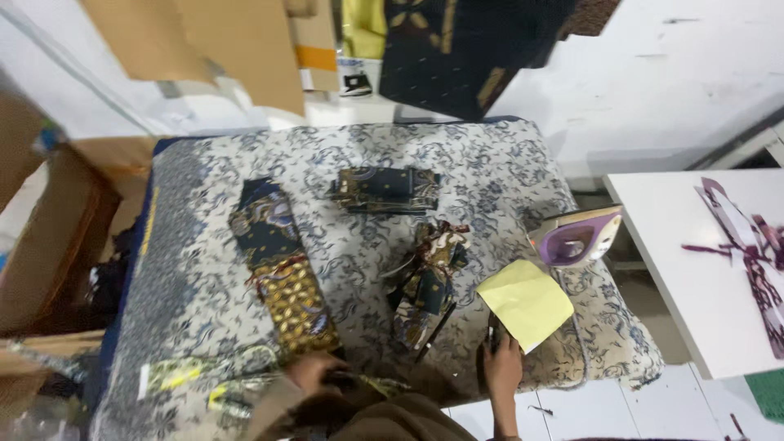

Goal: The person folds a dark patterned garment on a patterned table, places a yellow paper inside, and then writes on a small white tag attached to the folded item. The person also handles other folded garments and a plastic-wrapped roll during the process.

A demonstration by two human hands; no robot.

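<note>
Yellow paper [526, 303] near pad edge, right hand [501, 365] touching, left hand [313, 370] at near edge.

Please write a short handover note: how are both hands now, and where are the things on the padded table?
Left hand: at the near table edge, touching the long patterned cloth strip; grip unclear.
Right hand: at the corner of the yellow paper, with a dark tool; grip unclear.
Folded dark cloth lies centre-back, a crumpled cloth bundle mid-table, the purple iron on the right edge.
Done: one piece folded. Left: the bundle, unfolded.
</note>
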